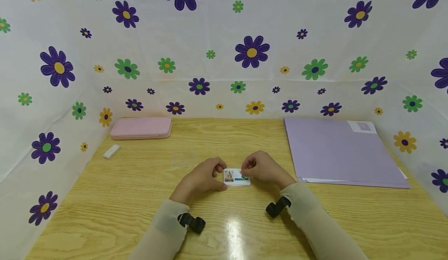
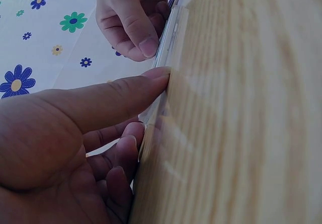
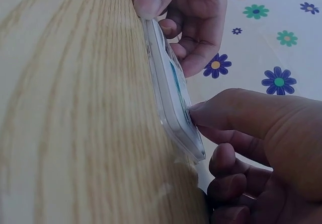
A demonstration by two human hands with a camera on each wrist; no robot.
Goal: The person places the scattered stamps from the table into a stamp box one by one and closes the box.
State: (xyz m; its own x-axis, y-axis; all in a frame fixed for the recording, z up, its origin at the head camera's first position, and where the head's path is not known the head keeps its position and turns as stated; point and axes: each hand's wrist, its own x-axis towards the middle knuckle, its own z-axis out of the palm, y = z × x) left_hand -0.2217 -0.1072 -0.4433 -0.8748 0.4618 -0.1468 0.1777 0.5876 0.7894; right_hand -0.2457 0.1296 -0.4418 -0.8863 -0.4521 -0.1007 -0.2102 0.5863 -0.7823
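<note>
A small flat white card case (image 1: 237, 182) with a clear rim lies on the wooden table; a picture shows at its left and a blue-green strip at its right. My left hand (image 1: 204, 176) holds its left end, the thumb at the near edge and the fingertips at the far edge. Over the right part of the top face, my right hand (image 1: 263, 168) pinches with thumb and forefinger. In the right wrist view, that thumb (image 3: 211, 112) rests against the printed face of the case (image 3: 168, 90). What lies between the right fingertips is hidden.
A pink pencil case (image 1: 141, 128) lies at the back left, with a white eraser (image 1: 112, 151) in front of it. Purple folders (image 1: 339, 155) with white paper edges lie on the right. A flowered cloth (image 1: 224, 65) encloses the back and sides of the table (image 1: 105, 205).
</note>
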